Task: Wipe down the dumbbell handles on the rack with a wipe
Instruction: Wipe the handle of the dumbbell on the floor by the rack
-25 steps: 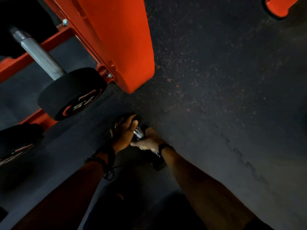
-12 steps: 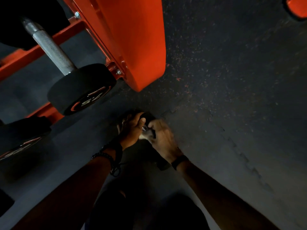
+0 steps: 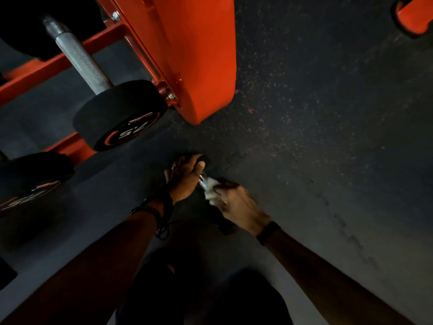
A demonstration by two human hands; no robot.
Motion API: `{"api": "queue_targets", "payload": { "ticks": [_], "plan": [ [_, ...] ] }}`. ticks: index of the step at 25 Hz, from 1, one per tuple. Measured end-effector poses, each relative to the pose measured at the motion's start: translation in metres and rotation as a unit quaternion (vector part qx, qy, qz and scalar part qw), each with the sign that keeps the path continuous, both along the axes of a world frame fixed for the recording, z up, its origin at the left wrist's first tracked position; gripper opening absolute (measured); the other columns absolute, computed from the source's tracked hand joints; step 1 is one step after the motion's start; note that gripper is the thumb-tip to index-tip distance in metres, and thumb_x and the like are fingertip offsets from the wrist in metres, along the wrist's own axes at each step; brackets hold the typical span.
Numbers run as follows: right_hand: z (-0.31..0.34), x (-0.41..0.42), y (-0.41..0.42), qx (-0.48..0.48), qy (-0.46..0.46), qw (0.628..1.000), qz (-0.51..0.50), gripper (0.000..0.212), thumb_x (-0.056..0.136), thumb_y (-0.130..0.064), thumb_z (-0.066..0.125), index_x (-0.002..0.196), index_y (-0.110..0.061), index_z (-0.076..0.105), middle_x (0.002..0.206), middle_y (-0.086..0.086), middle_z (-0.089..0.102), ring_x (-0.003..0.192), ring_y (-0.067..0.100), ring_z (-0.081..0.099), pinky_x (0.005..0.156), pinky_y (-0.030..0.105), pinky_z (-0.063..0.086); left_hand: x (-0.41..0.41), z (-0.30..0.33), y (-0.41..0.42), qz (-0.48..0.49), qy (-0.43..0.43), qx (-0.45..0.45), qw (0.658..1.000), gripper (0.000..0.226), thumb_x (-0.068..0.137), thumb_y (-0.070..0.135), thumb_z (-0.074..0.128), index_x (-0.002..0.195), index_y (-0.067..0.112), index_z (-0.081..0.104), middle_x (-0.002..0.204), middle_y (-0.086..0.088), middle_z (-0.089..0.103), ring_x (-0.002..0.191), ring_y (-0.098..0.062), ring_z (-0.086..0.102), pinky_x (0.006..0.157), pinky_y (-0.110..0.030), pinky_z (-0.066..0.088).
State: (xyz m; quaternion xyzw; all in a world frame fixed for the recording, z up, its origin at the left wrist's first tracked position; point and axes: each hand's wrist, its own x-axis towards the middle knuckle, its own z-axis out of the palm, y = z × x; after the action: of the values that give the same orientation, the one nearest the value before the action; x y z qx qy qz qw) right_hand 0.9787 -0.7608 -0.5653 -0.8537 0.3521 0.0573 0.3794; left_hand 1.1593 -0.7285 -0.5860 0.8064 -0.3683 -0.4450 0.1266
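Observation:
A small black dumbbell (image 3: 203,180) lies low over the dark floor, its shiny metal handle showing between my hands. My left hand (image 3: 185,177) grips its far head from above. My right hand (image 3: 236,205) holds a white wipe (image 3: 212,190) wrapped round the near part of the handle. The dumbbell's near head (image 3: 226,227) is mostly hidden under my right hand. On the orange rack (image 3: 187,55) at upper left rests a dumbbell marked 7.5 (image 3: 119,116) with a knurled steel handle (image 3: 79,57).
Another black dumbbell head (image 3: 32,181) sits on the rack's lower rail at the left edge. Dark speckled rubber floor tiles (image 3: 316,137) with a jigsaw seam spread to the right. An orange frame part (image 3: 414,15) shows at the top right corner. My knees fill the bottom centre.
My right hand has slid back along the handle toward me, baring the wipe and a short stretch of bright metal. The view has shifted slightly, so the rack sits further right.

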Motion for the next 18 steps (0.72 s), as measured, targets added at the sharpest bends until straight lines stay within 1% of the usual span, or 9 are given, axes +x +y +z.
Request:
{"api": "queue_targets", "payload": {
  "ticks": [3,6,7,9,11,13,14,16,18],
  "plan": [
    [-0.006,0.037,-0.005,-0.022,-0.002,0.999,-0.026,0.027,0.091,-0.012,0.062,0.118,-0.009,0.065,0.117,0.011,0.065,0.105,0.027,0.061,0.091,0.035,0.048,0.000,0.004,0.001,0.005,0.003,-0.003,1.000,0.042,0.106,0.039,0.035,0.147,0.033,0.041,0.156,-0.004,0.032,0.145,-0.028,0.022,0.116,-0.052,0.006],
    [-0.011,0.003,0.010,-0.035,0.079,0.996,-0.024,0.031,0.086,-0.010,0.065,0.117,-0.010,0.066,0.119,0.012,0.065,0.108,0.028,0.058,0.094,0.043,0.049,0.000,0.006,0.001,0.006,0.005,-0.003,1.000,0.042,0.106,0.039,0.035,0.147,0.033,0.042,0.155,-0.004,0.033,0.144,-0.029,0.022,0.117,-0.051,0.007],
    [-0.010,-0.015,0.019,-0.064,0.074,0.995,-0.033,0.031,0.084,-0.012,0.065,0.115,-0.011,0.067,0.119,0.010,0.066,0.107,0.025,0.056,0.095,0.043,0.049,-0.001,0.007,0.001,0.003,0.004,-0.003,1.000,0.042,0.106,0.039,0.034,0.146,0.033,0.042,0.154,-0.005,0.033,0.144,-0.029,0.023,0.116,-0.051,0.007],
    [0.003,-0.030,0.027,-0.104,0.065,0.992,-0.024,0.032,0.086,-0.025,0.050,0.109,-0.014,0.070,0.114,0.008,0.067,0.106,0.021,0.052,0.094,0.039,0.045,0.000,0.007,0.001,-0.001,0.002,0.001,1.000,0.042,0.106,0.040,0.034,0.146,0.033,0.042,0.153,-0.005,0.034,0.143,-0.030,0.024,0.116,-0.051,0.009],
    [0.008,-0.019,0.025,-0.111,0.132,0.985,0.019,0.043,0.089,-0.035,0.035,0.110,-0.015,0.067,0.112,0.008,0.062,0.105,0.026,0.053,0.090,0.042,0.042,0.000,0.007,0.001,-0.002,0.006,0.007,1.000,0.042,0.105,0.041,0.033,0.146,0.034,0.041,0.154,-0.005,0.033,0.143,-0.030,0.023,0.116,-0.051,0.009],
    [0.009,0.000,0.020,-0.113,0.170,0.979,0.009,0.027,0.087,-0.027,0.059,0.107,-0.009,0.065,0.107,0.010,0.061,0.101,0.028,0.059,0.089,0.039,0.046,0.000,0.009,0.002,-0.007,0.008,0.010,1.000,0.043,0.105,0.041,0.032,0.147,0.035,0.040,0.154,-0.004,0.032,0.144,-0.029,0.022,0.116,-0.051,0.009],
    [0.011,0.006,0.020,-0.099,0.171,0.980,-0.030,0.030,0.081,-0.021,0.071,0.106,-0.007,0.063,0.105,0.012,0.061,0.098,0.029,0.061,0.086,0.037,0.049,0.001,0.010,0.004,-0.008,0.011,0.009,1.000,0.043,0.105,0.041,0.032,0.147,0.035,0.039,0.154,-0.004,0.031,0.144,-0.028,0.022,0.116,-0.051,0.009],
    [0.009,0.011,0.016,-0.010,0.184,0.978,-0.100,0.039,0.085,-0.012,0.067,0.121,-0.004,0.054,0.114,0.017,0.057,0.105,0.033,0.059,0.093,0.041,0.049,0.004,0.010,0.006,-0.009,0.013,0.005,1.000,0.043,0.106,0.042,0.031,0.148,0.035,0.038,0.155,-0.004,0.030,0.144,-0.029,0.021,0.117,-0.052,0.008],
    [0.002,0.008,0.009,0.017,0.222,0.970,-0.099,0.043,0.089,-0.008,0.063,0.130,-0.005,0.049,0.123,0.018,0.051,0.112,0.033,0.054,0.100,0.041,0.044,0.005,0.009,0.006,-0.011,0.020,0.008,1.000,0.043,0.106,0.042,0.031,0.148,0.035,0.038,0.155,-0.005,0.030,0.144,-0.029,0.021,0.117,-0.052,0.007]
  ]
}}
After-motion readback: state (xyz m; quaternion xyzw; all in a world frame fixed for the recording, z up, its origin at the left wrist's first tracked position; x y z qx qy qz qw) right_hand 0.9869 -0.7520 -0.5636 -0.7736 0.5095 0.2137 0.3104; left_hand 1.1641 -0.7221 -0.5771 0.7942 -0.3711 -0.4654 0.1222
